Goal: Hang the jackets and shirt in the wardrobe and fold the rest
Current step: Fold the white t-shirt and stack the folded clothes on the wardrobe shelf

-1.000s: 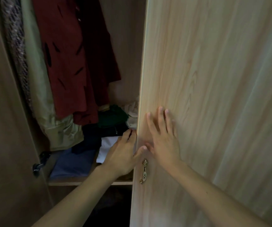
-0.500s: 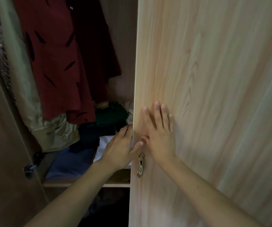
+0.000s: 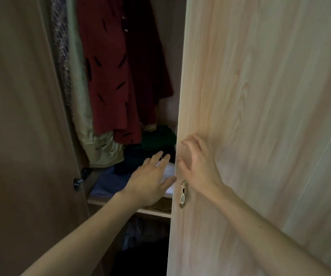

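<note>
The wardrobe stands partly open. Inside hang a red shirt with dark marks [image 3: 108, 80], a darker red garment [image 3: 146, 62], a pale green jacket [image 3: 85, 120] and a patterned garment [image 3: 61, 56]. Folded clothes lie on the shelf [image 3: 152, 212]: blue [image 3: 108, 184], dark green [image 3: 156, 138], white [image 3: 169, 170]. My right hand [image 3: 198, 166] lies on the light wood right door [image 3: 260, 116], fingers slightly bent, just above its ornate handle [image 3: 183, 194]. My left hand [image 3: 150, 180] is open with straight fingers in the gap beside the door's edge, over the folded clothes.
The brown left door [image 3: 21, 136] stands open on the left, with a dark knob [image 3: 78, 181] on its inner edge. Below the shelf, a dark compartment [image 3: 140, 246] holds more clothes, hard to make out.
My left hand has come off the right door's edge and now hovers in the gap. My right hand's fingers have lifted and bent slightly on the door. The view has shifted a little.
</note>
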Available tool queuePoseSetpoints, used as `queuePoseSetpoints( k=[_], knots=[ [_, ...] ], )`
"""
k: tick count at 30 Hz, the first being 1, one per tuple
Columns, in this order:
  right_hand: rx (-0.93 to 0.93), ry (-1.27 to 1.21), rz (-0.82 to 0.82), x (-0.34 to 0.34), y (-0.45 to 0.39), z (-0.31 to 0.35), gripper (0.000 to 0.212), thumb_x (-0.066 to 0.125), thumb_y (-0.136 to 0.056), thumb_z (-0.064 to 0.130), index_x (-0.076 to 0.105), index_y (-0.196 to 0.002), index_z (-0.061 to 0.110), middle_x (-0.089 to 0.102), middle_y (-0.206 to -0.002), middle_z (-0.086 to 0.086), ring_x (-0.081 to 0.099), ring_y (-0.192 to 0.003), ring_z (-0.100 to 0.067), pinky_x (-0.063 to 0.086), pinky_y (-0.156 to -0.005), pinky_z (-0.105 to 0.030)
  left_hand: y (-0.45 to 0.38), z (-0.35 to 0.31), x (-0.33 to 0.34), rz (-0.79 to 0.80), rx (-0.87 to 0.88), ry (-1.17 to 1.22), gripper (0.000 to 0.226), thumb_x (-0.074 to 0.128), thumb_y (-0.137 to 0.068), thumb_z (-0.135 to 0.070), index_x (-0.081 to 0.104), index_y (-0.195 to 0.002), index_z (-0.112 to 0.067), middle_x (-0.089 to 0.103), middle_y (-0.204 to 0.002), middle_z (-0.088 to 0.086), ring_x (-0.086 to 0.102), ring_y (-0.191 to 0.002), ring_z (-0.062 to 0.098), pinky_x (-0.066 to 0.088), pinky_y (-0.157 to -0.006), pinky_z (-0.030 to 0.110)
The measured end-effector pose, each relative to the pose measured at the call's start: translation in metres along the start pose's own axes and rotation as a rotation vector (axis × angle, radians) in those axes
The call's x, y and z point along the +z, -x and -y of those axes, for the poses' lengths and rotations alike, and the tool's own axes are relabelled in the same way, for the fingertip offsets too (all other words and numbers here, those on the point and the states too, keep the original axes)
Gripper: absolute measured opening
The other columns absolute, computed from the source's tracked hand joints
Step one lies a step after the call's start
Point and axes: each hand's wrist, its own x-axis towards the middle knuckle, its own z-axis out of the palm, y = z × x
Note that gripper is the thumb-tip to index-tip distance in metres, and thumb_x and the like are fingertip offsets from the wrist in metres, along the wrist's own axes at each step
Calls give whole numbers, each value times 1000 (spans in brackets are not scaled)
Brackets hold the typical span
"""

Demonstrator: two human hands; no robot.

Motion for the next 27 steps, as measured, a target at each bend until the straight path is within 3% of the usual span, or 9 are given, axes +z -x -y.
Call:
queuePoseSetpoints(
  k=[4, 10, 16, 23, 27],
  knots=[
    [-61, -95, 79, 12, -3, 17, 51, 58, -97, 35, 42, -143, 22, 34, -153, -2, 31, -141, -15, 28, -108, -21, 35, 7, -30, -124, -73, -28, 70, 41, -100, -55, 17, -158, -24, 17, -164, -2, 22, -148, 23, 36, -113, 45],
    [-79, -212, 170, 48, 12, 76, 53, 61, -95, 37, 43, -142, 21, 40, -149, -2, 36, -139, -20, 35, -110, -31, 103, 29, -65, -244, -156, -85, 64, 43, -99, -53, 28, -153, -22, 29, -160, -2, 29, -144, 19, 39, -111, 43],
    [-123, -231, 247, 67, 40, 144, 54, 60, -95, 40, 44, -142, 20, 42, -146, 0, 39, -136, -17, 34, -105, -24, 170, 63, -101, -348, -197, -78, 68, 29, -94, -63, 33, -148, -24, 35, -155, -3, 36, -139, 20, 43, -107, 41],
    [-78, -189, 240, 71, 86, 241, 56, 56, -96, 45, 42, -144, 21, 41, -148, 2, 36, -138, -17, 37, -111, -36, 258, 114, -150, -417, -86, -65, 58, 38, -95, -55, 41, -142, -21, 40, -152, -1, 39, -136, 20, 44, -106, 37],
    [-50, -191, 220, 72, 108, 301, 56, 56, -96, 46, 41, -144, 24, 39, -149, 5, 32, -141, -13, 33, -114, -32, 312, 151, -174, -543, -13, -72, 46, 53, -96, -44, 52, -134, -17, 45, -148, 1, 41, -135, 22, 47, -103, 38]
  ],
)
